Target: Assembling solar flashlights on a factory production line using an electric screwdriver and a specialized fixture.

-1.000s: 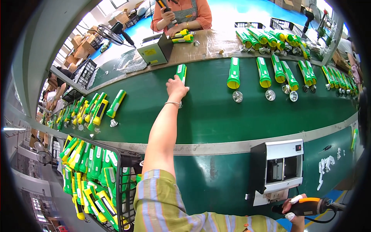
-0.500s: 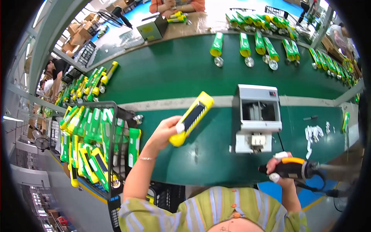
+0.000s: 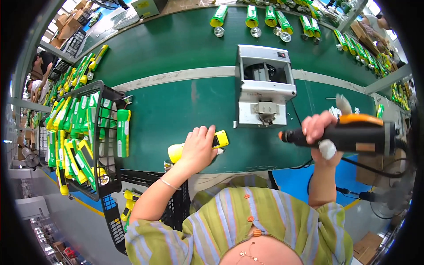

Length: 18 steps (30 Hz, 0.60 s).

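My left hand [image 3: 197, 149] is closed over a yellow flashlight [image 3: 176, 153] lying on the green bench near its front edge. Its wide end sticks out at the left of my hand, and its handle with a black panel shows past my fingers at the right. My right hand [image 3: 319, 128] grips a black and orange electric screwdriver [image 3: 364, 136], held level above the bench's right side with its tip toward the left. White covers wrap some of my fingertips. Between the hands, a little farther off, stands a grey and white screw feeder machine [image 3: 266, 86].
A black crate [image 3: 104, 132] full of green and yellow flashlights stands at the left, with one green flashlight [image 3: 123, 132] beside it. Across the far belt [image 3: 176, 44] lie green tubes with round lamp heads [image 3: 255, 32]. A cable [image 3: 375, 165] trails from the screwdriver side.
My left hand has lowered the flashlight to the bench and turned it nearly level. My right hand has lifted the screwdriver. The view has tilted nearer and swung right.
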{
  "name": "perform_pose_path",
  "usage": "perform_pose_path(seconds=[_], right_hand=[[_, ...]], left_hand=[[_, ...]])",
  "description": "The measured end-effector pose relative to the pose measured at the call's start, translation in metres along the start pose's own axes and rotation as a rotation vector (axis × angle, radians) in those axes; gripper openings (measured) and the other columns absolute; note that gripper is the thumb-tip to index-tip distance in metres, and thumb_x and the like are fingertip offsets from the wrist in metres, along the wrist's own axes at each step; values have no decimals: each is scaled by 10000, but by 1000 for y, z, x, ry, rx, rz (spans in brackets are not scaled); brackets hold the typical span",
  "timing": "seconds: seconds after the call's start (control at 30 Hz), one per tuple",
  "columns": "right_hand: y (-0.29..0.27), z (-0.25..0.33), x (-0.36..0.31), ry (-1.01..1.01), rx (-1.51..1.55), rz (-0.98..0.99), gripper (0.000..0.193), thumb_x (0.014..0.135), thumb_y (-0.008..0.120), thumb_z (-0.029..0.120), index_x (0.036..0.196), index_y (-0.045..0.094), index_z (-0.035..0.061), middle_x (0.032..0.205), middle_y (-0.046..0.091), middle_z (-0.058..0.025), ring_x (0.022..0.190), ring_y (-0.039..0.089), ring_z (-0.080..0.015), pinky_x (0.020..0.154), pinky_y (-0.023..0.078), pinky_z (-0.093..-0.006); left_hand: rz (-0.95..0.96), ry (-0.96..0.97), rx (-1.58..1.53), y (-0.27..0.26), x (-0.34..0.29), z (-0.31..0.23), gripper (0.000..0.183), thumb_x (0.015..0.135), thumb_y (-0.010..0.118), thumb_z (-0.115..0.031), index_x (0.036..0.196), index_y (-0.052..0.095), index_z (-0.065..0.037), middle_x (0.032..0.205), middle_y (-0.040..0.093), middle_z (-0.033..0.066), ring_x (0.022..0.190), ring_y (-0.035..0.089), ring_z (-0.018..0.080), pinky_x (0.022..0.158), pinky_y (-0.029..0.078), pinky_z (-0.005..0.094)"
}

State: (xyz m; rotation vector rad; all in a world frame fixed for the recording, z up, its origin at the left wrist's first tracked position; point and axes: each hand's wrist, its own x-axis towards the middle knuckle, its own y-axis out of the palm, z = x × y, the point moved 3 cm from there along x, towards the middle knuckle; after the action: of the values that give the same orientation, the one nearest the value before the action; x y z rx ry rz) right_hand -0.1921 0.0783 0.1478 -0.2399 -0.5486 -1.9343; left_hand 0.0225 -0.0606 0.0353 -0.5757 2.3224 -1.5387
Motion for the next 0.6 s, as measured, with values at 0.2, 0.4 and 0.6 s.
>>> perform_pose_path(seconds=[0.2, 0.4, 0.6], right_hand=[[3, -18, 24, -42, 12, -43, 300, 760, 619, 327, 733, 477, 65, 633, 482, -18, 606, 462, -128, 645, 340, -284], [8, -38, 28, 99, -149, 118, 277, 751, 639, 284, 710, 479, 62, 643, 498, -40, 603, 472, -142, 616, 381, -285], [24, -39, 55, 221, -267, 41, 119, 741, 591, 19, 811, 499, -9, 735, 500, -52, 663, 534, -144, 607, 443, -255]], left_hand=[[-133, 243, 198, 44, 7, -61, 383, 675, 572, -143, 1022, 485, -8, 936, 469, 121, 895, 453, 288, 807, 363, 385], [-237, 396, 172, 63, 34, -102, 343, 696, 556, -206, 962, 508, 6, 884, 479, 119, 866, 452, 265, 805, 367, 371], [-234, 409, 105, 79, 43, -114, 525, 609, 658, -432, 898, 534, -12, 860, 484, 104, 838, 450, 255, 787, 375, 387]])
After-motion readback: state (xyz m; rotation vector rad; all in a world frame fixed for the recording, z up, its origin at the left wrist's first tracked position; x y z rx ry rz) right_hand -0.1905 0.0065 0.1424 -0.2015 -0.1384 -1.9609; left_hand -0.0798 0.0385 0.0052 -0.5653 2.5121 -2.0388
